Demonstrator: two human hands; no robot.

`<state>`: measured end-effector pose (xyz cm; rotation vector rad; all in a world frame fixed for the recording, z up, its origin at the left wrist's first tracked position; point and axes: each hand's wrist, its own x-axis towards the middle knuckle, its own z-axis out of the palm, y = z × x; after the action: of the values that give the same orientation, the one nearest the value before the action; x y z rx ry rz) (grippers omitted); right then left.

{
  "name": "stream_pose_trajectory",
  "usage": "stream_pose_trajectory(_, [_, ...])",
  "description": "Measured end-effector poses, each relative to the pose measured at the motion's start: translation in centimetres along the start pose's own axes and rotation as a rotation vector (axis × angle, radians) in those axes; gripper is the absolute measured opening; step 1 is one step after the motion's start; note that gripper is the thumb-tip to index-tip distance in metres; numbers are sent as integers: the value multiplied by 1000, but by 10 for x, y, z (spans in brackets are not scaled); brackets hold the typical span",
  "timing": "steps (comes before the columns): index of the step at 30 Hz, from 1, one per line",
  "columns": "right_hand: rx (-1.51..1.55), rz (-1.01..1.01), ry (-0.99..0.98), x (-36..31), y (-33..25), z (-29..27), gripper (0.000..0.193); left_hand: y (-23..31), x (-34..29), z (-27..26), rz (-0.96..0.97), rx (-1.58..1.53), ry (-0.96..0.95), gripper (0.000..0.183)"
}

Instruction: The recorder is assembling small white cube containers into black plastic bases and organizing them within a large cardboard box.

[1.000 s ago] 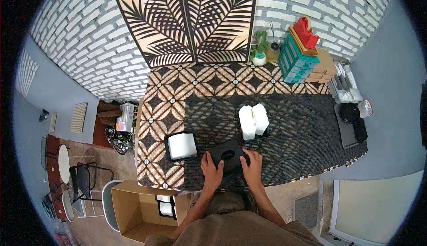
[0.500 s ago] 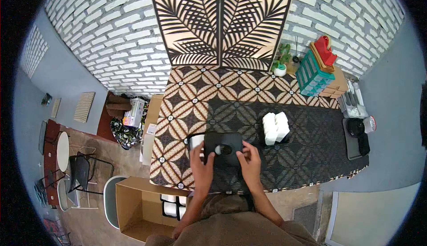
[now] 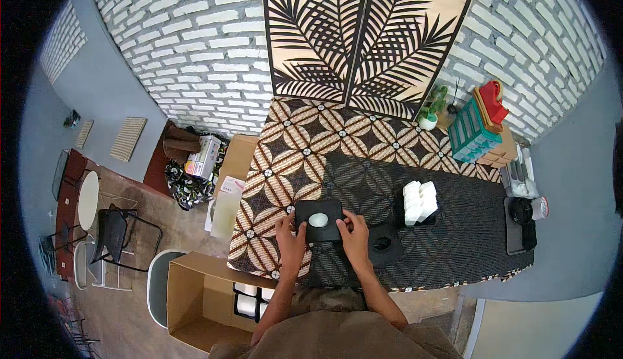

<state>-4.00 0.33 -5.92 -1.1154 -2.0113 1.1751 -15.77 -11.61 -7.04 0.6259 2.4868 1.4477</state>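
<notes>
In front of me is a black rectangular box (image 3: 328,210), with an oval opening in its top that shows white inside. My left hand (image 3: 291,238) grips its left side, the thumb along the near edge. On the opposite side my right hand (image 3: 354,237) holds the box, fingers bent against it. Just right of that hand lies a black flat piece (image 3: 392,250) with a dark oval hole. Farther right, a stack of folded white tissues (image 3: 420,201) stands in a black holder (image 3: 427,220).
An open cardboard box (image 3: 185,300) by the table's left front holds several white-filled black boxes (image 3: 246,304). Green drawers (image 3: 474,132), a small potted plant (image 3: 428,121) and a grey tray (image 3: 516,236) line the far and right sides of the patterned table (image 3: 285,145).
The black top has moved left over the white-filled box and now covers it, its opening showing white. Both hands moved with it. The holed black piece now shows beside my right hand.
</notes>
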Motion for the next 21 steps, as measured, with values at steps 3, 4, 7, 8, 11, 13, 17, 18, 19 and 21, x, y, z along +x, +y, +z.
stream_pose_trajectory(3, [33,-17,13,3,4,2,32,5,3,0,-11,-12,-8,38])
stream_pose_trajectory(4, [29,-13,18,3,6,2,32,8,5,-1,-20,-16,-29,39])
stream_pose_trajectory(7, [1,-58,34,3,5,1,31,5,8,-3,-9,-16,-75,43])
stream_pose_trajectory(8, [7,-36,17,3,4,1,32,2,10,-2,14,-14,-95,45])
stream_pose_trajectory(11, [7,59,-63,5,0,0,38,-5,14,1,53,-4,-158,54])
stream_pose_trajectory(13, [2,131,-127,9,3,3,43,-8,19,1,11,-36,-210,53])
stream_pose_trajectory(17, [93,223,-280,24,7,12,55,-5,31,15,-109,-261,-295,47])
stream_pose_trajectory(18, [162,391,-328,26,3,13,57,-1,31,15,-105,-261,-297,47])
stream_pose_trajectory(19, [163,389,-325,26,0,12,57,3,28,16,-194,-324,-295,46])
stream_pose_trajectory(21, [284,340,-317,24,-7,12,57,6,30,12,-279,-386,-284,47])
